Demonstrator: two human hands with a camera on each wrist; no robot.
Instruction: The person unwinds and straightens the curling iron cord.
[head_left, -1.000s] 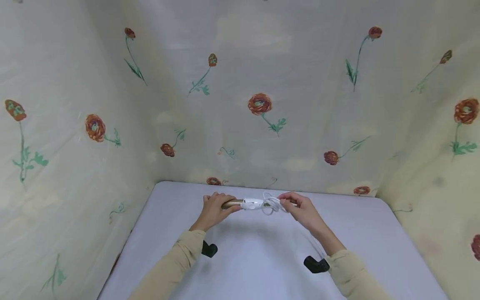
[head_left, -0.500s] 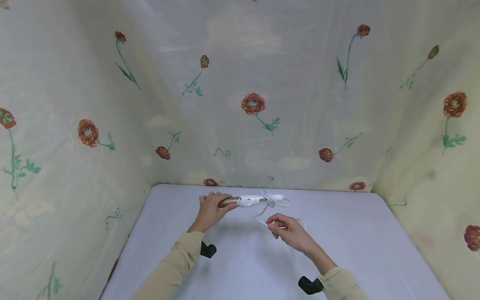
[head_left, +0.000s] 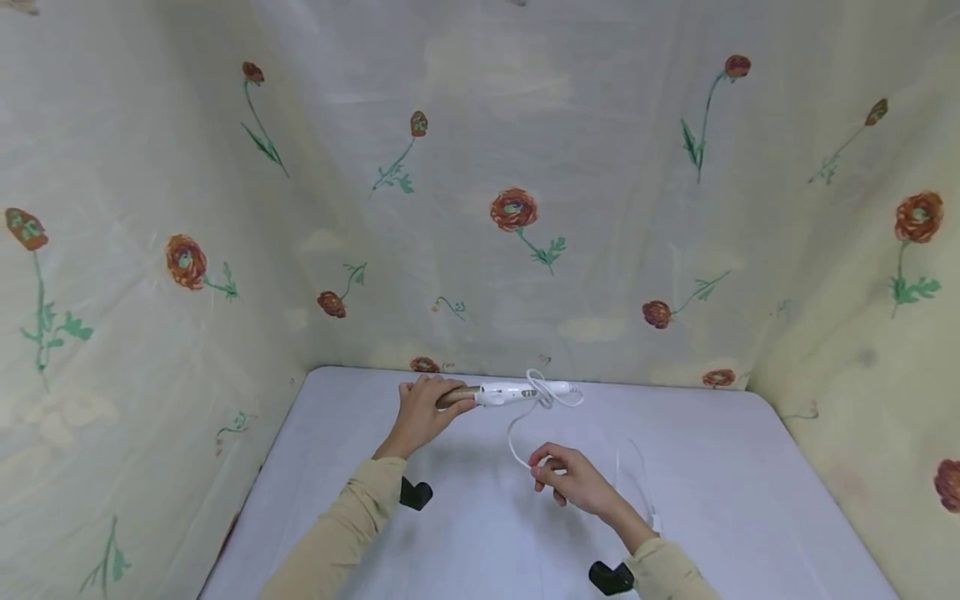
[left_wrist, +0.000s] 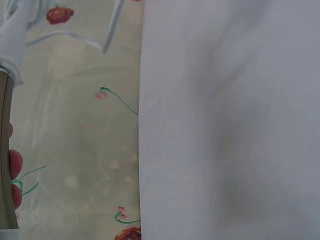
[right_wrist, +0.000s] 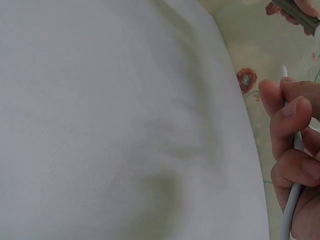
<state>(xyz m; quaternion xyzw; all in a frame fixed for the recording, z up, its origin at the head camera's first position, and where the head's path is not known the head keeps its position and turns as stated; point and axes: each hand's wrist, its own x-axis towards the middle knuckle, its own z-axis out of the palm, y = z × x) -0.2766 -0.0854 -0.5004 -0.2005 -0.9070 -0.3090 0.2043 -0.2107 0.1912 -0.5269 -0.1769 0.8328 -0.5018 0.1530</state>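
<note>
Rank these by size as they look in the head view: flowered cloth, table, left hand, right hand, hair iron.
1. Flowered cloth
2. Table
Not ranked: left hand and right hand look about alike; hair iron is longer but thinner, and partly hidden.

The white cord (head_left: 510, 433) bars passage between the wand (head_left: 497, 394) and right fingers (head_left: 552, 451). Between the sleeves (head_left: 345, 525), a hand could pass above the tabletop (head_left: 472, 533).

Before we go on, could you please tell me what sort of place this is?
Perhaps a curtained-off work booth: a flowered curtain hangs around three sides of a pale table, above which the left hand holds what looks like a hair iron.
</note>
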